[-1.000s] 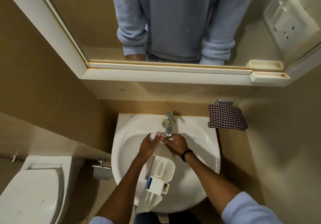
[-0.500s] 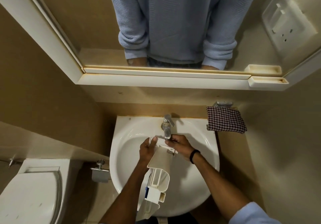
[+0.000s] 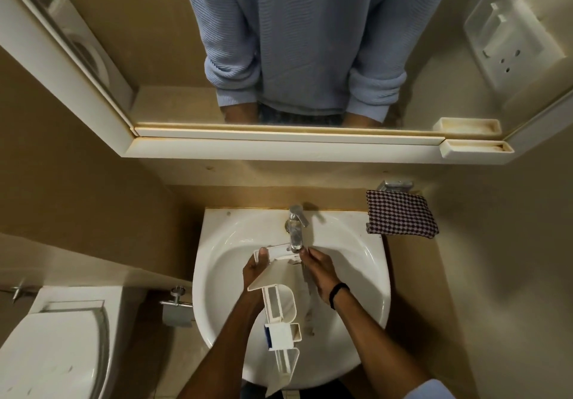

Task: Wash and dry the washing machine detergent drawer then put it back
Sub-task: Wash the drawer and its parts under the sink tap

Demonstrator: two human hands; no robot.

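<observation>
Room inventory, as I read it from the head view:

- Walls (image 3: pixel 62 181): tan on the left and behind, paler cream on the right; warm, dim light.
- Mirror (image 3: pixel 148 51): white-framed, above a white ledge (image 3: pixel 279 147); small stained white tray (image 3: pixel 476 150) at the ledge's right end.
- In the mirror, top right, I see a white plastic wall rack (image 3: pixel 508 33).
- Basin (image 3: pixel 217 231): white, rounded, set against the back wall; chrome tap (image 3: pixel 296 225) at its rear centre.
- Checked cloth (image 3: pixel 401 214): dark and light, hanging from a chrome bracket (image 3: pixel 395 185), right of the basin.
- Toilet (image 3: pixel 52 346): white, lid down, lower left.
- Chrome paper holder (image 3: pixel 176 308) between toilet and basin.
- Floor (image 3: pixel 155 367): beige tile.
</observation>
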